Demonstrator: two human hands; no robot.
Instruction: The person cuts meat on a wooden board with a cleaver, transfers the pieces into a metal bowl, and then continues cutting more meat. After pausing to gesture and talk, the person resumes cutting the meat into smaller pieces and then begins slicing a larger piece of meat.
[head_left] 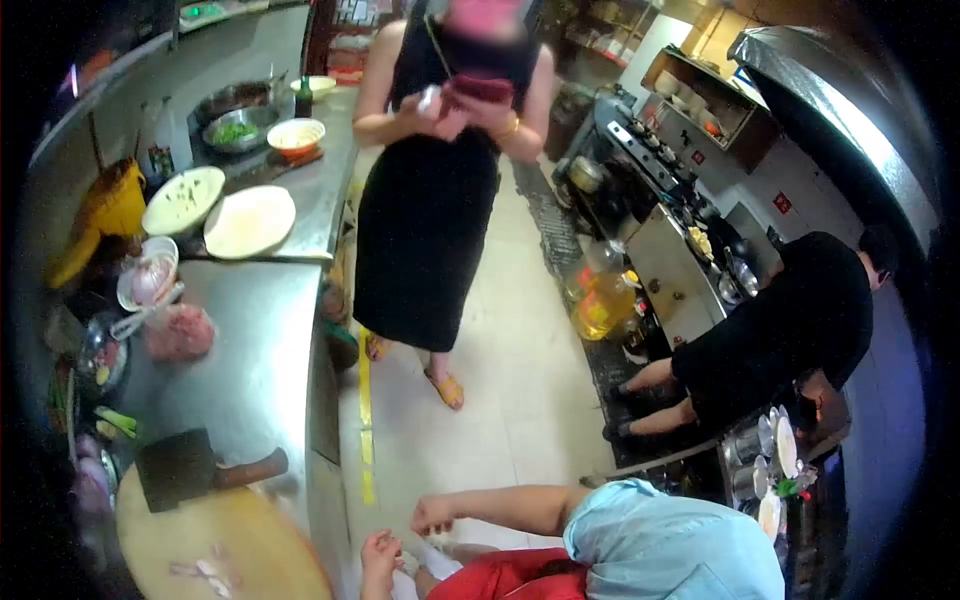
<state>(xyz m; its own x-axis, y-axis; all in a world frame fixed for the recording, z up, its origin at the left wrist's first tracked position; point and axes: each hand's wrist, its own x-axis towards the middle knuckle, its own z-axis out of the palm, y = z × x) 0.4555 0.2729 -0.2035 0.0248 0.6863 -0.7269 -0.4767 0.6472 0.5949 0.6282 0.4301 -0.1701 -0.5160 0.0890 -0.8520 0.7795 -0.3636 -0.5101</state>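
Note:
My right hand [432, 513] reaches out from a light blue sleeve [670, 540], its fingers curled together; what they hold, if anything, is too small to tell. Close by, my left hand [381, 556] is raised in front of the red apron [520, 576], fingers loosely bent and partly apart, with nothing visible in them. Left of both hands, a round cutting board [225, 530] bears small pale pieces [213, 573]. A dark cleaver [178, 470] with a wooden handle [252, 470] lies across its upper edge. Neither hand touches board or cleaver.
Raw meat [180, 332] lies on the steel counter [250, 350], below plates [250, 222] and bowls [296, 136]. A person in black [425, 230] stands ahead holding a phone. Another person [790, 320] bends by the stove. Oil bottles [606, 305] stand on the floor.

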